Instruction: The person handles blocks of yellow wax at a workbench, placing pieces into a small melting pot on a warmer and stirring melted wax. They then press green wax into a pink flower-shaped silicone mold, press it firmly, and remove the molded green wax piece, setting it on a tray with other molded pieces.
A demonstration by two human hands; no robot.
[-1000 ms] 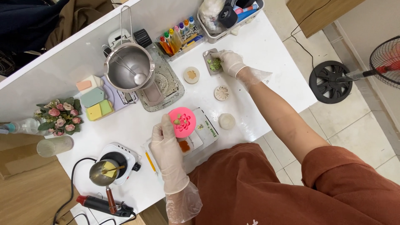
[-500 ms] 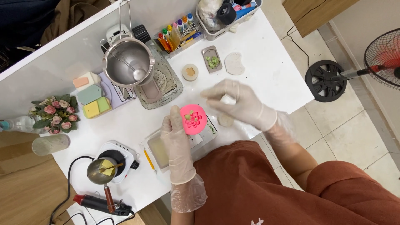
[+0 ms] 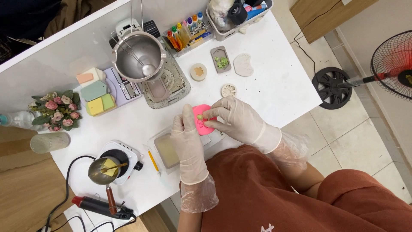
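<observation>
Holding a round pink mould (image 3: 201, 120) over the white table (image 3: 274, 81), both gloved hands meet near the table's front edge. The left hand (image 3: 189, 141) grips the mould's left rim, thumb up along its side. The right hand (image 3: 234, 118) covers the mould's right part, its fingertips (image 3: 207, 115) pinched on a small green piece at the mould's face. Beneath the hands lies a clear shallow tray (image 3: 165, 150) with a pale beige block in it.

At the back, a steel pitcher (image 3: 139, 58) holds a metal spoon and stands on a grey scale (image 3: 169, 86). To its right, a clear box (image 3: 186, 38) holds upright dye bottles with caps of several colours, and a white basket (image 3: 234, 13) holds mixed bottles and bags. A small grey rectangular mould (image 3: 222, 60) contains green leaf-shaped bits; just beside it lie a round tan disc (image 3: 198, 71), a white shell-shaped piece (image 3: 243, 65) and a small round flower-patterned piece (image 3: 228, 90).

At the left, pastel tag-shaped blocks (image 3: 96, 92) rest on a lilac tray (image 3: 124, 90). A small pot (image 3: 105, 169) on a white hot plate (image 3: 124, 157) holds a yellow block and a stick. A bunch of pink flowers (image 3: 51, 114) and a ribbed glass (image 3: 49, 141) stand at the table's left edge.
</observation>
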